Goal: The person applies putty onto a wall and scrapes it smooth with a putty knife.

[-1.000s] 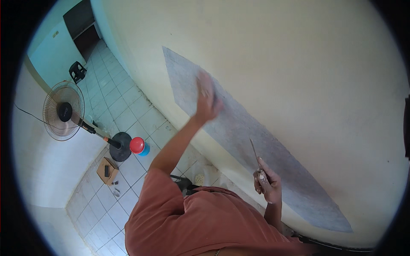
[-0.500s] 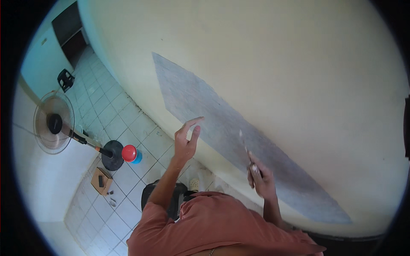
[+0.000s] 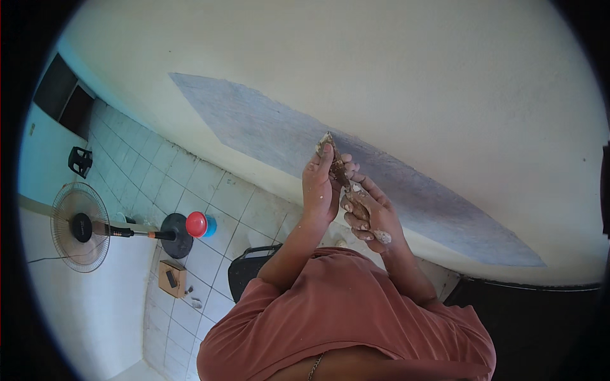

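Note:
My right hand (image 3: 386, 220) is wrapped round the crusted handle of a putty knife (image 3: 338, 166), its skin smeared with whitish paste. My left hand (image 3: 318, 187) grips the blade end, thumb pressed on its face and fingers behind it. The blade is brown and caked with pale residue near the tip. Both hands are close together in front of the grey patch (image 3: 254, 117) on the cream wall (image 3: 406, 70). Part of the blade is hidden by my left hand.
A standing fan (image 3: 81, 227), a blue tub with a red lid (image 3: 197, 224), and a cardboard box (image 3: 171, 279) with a dark object on it stand at left on the tiled floor (image 3: 238, 203). A black chair (image 3: 241, 270) is beside my left arm; a black stool (image 3: 80, 162) stands farther off.
My left hand, free and apart before, has moved right and taken hold of the blade. My right hand has brought the putty knife up and back from the wall. The view has turned.

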`<state>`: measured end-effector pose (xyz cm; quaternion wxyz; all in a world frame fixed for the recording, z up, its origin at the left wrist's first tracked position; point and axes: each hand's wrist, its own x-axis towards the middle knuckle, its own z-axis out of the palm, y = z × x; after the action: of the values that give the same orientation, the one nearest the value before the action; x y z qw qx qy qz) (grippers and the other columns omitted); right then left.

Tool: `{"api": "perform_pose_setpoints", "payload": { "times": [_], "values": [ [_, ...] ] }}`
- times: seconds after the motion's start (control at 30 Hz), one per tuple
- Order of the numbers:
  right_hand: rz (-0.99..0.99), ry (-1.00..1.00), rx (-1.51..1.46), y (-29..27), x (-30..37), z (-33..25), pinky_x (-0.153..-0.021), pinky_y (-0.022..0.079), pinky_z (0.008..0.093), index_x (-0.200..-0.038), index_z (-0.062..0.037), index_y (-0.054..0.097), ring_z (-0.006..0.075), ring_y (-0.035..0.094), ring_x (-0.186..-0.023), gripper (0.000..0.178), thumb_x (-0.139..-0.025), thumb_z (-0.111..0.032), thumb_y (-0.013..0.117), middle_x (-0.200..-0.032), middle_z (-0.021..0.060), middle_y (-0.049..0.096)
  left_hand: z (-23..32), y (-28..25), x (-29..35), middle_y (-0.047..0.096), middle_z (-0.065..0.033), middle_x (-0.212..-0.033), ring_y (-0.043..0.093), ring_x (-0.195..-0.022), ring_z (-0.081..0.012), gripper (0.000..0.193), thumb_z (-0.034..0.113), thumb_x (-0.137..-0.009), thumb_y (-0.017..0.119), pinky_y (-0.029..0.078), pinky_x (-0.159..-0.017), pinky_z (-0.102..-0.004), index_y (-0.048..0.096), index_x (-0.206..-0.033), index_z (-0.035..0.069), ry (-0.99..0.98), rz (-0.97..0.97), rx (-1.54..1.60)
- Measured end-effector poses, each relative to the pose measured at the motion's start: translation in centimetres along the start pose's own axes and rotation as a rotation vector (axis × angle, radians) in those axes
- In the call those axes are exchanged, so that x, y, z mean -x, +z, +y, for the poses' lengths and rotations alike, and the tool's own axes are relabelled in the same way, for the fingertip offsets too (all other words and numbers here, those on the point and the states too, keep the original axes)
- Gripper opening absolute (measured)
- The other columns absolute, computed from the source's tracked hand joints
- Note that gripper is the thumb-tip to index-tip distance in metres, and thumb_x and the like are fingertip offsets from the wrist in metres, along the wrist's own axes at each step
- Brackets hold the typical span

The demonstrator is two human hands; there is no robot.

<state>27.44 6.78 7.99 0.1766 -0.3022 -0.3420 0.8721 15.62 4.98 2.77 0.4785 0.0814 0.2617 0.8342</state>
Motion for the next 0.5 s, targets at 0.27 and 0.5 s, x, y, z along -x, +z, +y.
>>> {"api": "perform_pose_setpoints", "payload": {
  "times": [0.27,0.5],
  "values": [
    [-0.056,-0.060,0.045,1.5,-0.7,0.7,-0.030,0.020,0.0156,-0.117,-0.0163,0.041,0.0027,0.030,-0.041,0.027,-0.090,-0.010,0.043,-0.071,0.0018,0.045,1.7,1.5,0.3,0.056,-0.0067,-0.067,0.056,-0.054,-0.0150,0.024,0.029,-0.087,0.055,0.052,-0.057,-0.0301,0.051,-0.087,0.006,0.102,0.139,-0.089],
    [-0.038,-0.093,0.111,2.1,-0.9,1.4,-0.034,0.022,0.0170,-0.114,-0.0173,0.039,0.0023,0.031,-0.043,0.023,-0.092,-0.013,0.042,-0.071,0.0000,0.044,2.0,1.4,0.0,0.056,-0.0074,-0.065,0.055,-0.049,-0.0130,0.025,0.029,-0.087,0.056,0.052,-0.046,-0.0271,0.052,-0.085,0.005,0.115,0.144,-0.083]
  ]
}}
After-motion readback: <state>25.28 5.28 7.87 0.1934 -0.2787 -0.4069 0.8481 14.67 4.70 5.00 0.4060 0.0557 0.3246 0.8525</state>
